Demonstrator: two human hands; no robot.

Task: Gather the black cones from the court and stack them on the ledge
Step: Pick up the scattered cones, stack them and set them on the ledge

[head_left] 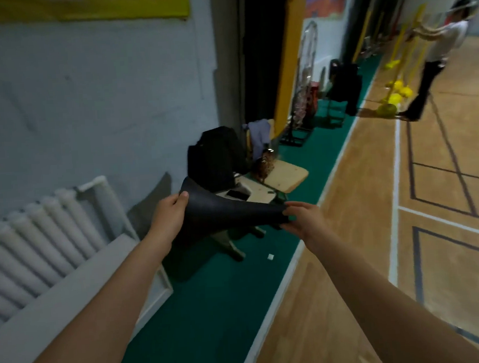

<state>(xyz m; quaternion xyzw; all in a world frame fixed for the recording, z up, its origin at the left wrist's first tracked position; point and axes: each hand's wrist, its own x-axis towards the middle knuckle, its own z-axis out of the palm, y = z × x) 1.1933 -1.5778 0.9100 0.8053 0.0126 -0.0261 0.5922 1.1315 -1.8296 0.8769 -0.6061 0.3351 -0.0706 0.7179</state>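
- Both bare forearms reach forward from the bottom edge, nearest the camera.
- White radiator stands on the far left wall, with a grey ledge running below it.
- Left hand grips the left rim of the black cone, thumb on top.
- That cone hangs in the air between the hands, tilted, above the green floor strip; it may be several cones nested, as the dark shape is blurred.
- Black backpack sits on a wooden chair just behind.
- Right hand pinches the cone's right rim.
- Another person stands on the wooden court far right, beside yellow-based poles.
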